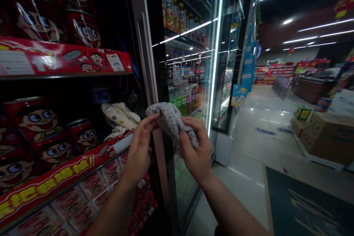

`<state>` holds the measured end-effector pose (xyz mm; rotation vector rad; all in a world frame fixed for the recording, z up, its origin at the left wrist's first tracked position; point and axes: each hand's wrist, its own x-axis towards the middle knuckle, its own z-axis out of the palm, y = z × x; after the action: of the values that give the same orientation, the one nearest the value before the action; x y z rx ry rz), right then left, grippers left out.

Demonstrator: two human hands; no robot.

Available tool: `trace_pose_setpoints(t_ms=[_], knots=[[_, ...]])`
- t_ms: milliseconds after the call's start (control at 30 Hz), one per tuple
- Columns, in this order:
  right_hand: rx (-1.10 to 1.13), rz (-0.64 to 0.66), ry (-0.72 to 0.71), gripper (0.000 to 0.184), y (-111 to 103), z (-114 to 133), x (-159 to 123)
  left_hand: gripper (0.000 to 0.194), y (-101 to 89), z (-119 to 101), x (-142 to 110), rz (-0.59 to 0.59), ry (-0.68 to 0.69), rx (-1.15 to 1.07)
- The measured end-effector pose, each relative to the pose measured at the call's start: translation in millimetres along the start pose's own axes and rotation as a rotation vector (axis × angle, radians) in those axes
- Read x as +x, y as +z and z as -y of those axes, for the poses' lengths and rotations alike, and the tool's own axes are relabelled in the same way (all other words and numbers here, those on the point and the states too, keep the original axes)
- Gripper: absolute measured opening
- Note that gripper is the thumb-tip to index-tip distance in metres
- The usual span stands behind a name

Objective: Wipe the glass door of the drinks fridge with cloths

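Observation:
A grey dotted cloth [171,116] is bunched between my two hands, in front of the edge of a glass cooler door. My left hand [142,147] pinches its left end between thumb and fingers. Gripping the right side, my right hand [195,145] has its thumb pressed on the folds. Just behind the cloth rises the door's metal handle [146,59]. To the left, a cream cloth with coloured dots [120,118] lies crumpled on the shelf beside red cans [83,134].
Red shelves with a printed promotional strip [63,59] hold cartoon-face cans and cartons on the left. Bottles [177,11] stand inside the glass-fronted cooler. On the right are a dark floor mat [306,202] and cardboard boxes [329,136] on a low pallet.

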<state>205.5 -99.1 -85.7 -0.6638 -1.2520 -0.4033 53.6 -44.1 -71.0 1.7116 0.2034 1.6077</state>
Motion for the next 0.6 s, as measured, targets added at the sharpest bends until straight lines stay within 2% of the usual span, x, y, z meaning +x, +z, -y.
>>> trace_pose_setpoints(t_ms=[133,167,233,300,400,500,600], knots=[[-0.081,-0.212,-0.133,0.024,13,-36,28,0.037,0.9,4,30,-0.145,0.416,0.417],[-0.114,-0.215,-0.165,0.023,19,-43,31,0.039,2.4,5,38,-0.179,0.492,0.471],[-0.182,-0.143,-0.233,0.021,31,-53,33,0.045,4.3,11,54,-0.195,0.579,0.569],[-0.179,-0.014,-0.335,0.018,37,-57,32,0.052,4.2,20,67,-0.176,0.611,0.665],[0.003,0.136,-0.446,0.021,37,-59,29,0.055,2.4,40,77,-0.166,0.645,0.694],[0.081,0.121,-0.372,0.020,38,-60,31,0.057,3.5,56,76,-0.169,0.665,0.627],[-0.079,0.067,-0.414,0.034,47,-63,37,0.058,6.3,62,71,-0.179,0.614,0.501]])
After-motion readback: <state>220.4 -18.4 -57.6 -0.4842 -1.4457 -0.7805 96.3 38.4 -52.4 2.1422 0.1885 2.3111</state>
